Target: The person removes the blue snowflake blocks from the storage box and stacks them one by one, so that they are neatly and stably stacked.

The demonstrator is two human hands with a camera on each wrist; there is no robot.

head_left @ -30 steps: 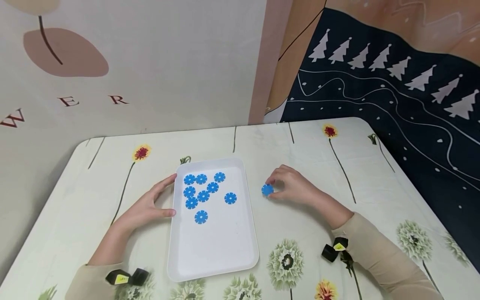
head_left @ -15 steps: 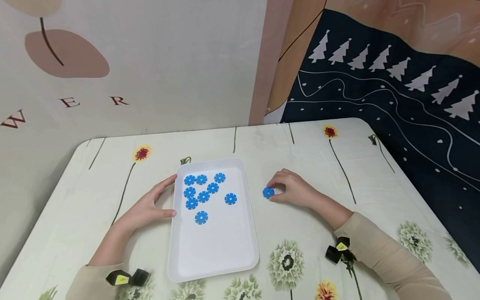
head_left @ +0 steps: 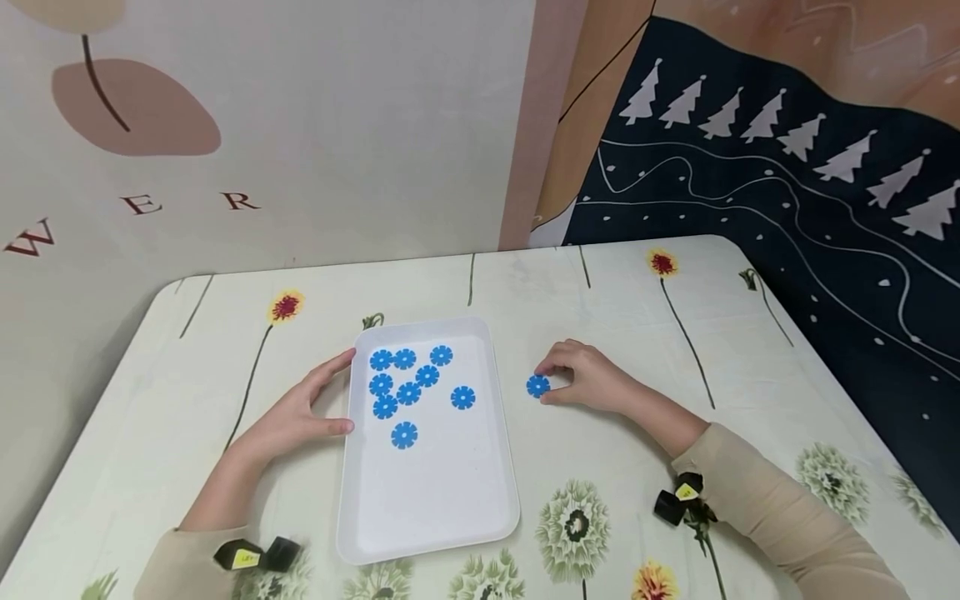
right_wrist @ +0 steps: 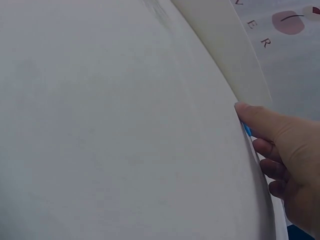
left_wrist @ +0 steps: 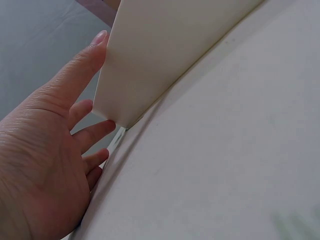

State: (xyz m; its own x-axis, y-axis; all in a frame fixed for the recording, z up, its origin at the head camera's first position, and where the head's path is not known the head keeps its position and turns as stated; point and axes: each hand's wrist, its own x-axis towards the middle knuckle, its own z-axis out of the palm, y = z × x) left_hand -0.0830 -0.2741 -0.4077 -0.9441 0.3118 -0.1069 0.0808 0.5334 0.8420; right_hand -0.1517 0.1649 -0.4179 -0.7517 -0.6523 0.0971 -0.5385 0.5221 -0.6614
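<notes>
the blue disc (head_left: 537, 386), pinched by the right hand (head_left: 588, 377), has edged slightly toward six o'clock, seemingly settling on the worktop (head_left: 615, 308) at the tray's (head_left: 435, 508) two o'clock; the left hand (head_left: 295, 413), fingers wide, touches its ten-o'clock wall.

Head cam: above and behind left hand (head_left: 296, 417) and right hand (head_left: 588, 379), facing forward and down, farthest back; whole tray (head_left: 427, 500) between the hands in frame. Left wrist cam: low, close, tilted, looking past left hand to tray's near side wall. Right wrist cam: same, past right hand to tray's opposite side. Head and right wrist share lettered backdrop (head_left: 322, 167) beyond hands.
</notes>
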